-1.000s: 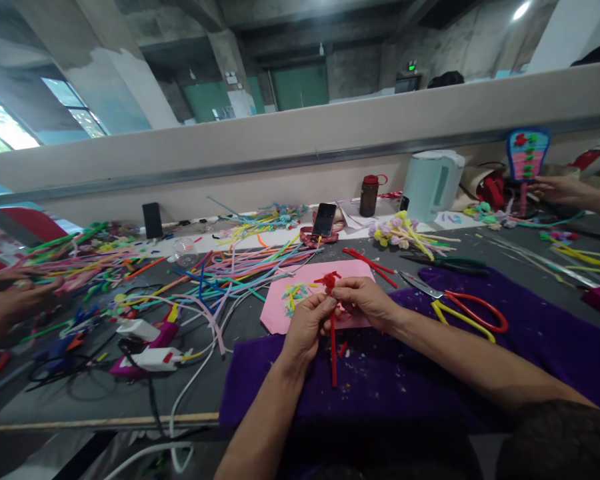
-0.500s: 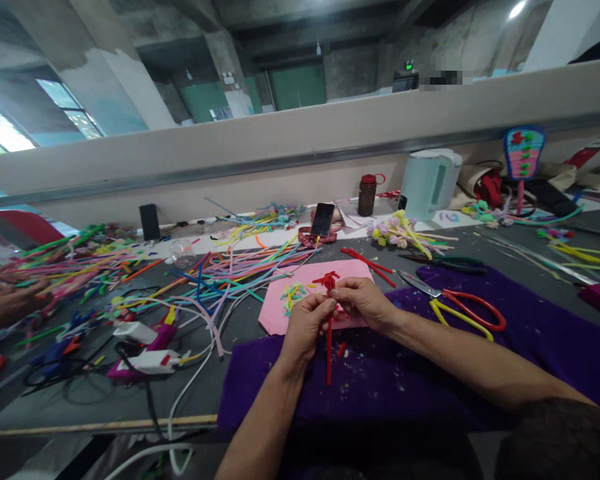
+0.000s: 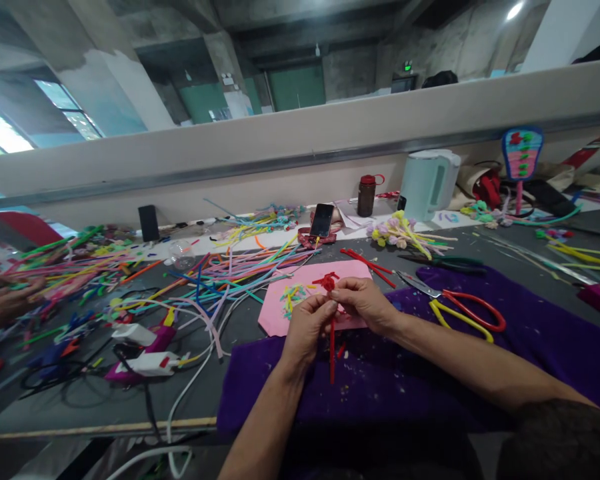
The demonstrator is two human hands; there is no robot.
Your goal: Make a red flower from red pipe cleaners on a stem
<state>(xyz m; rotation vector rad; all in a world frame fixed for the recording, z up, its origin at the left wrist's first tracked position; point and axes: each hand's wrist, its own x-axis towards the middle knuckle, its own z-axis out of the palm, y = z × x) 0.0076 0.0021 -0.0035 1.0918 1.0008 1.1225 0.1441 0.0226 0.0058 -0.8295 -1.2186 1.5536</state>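
Evidently, both hands are raised over a purple cloth at the near edge of the dark table. The left hand is curled, thumb and fingers pinched on a red fuzzy piece just below its bunched head. The right hand pinches at about the same spot, fingertips close together. The stem points down over the cloth. In our judgement the piece is very light, soft-surfaced, bendable and not slippery; the head would probably crush under pressure, so the stem directly beneath it is the sounder hold. Behind the hands lies a pink sheet bearing short clippings; scissors lie to its right. Loose red strips sit at its far right corner. Farther back: a phone, a brown bottle, a pale green kettle.
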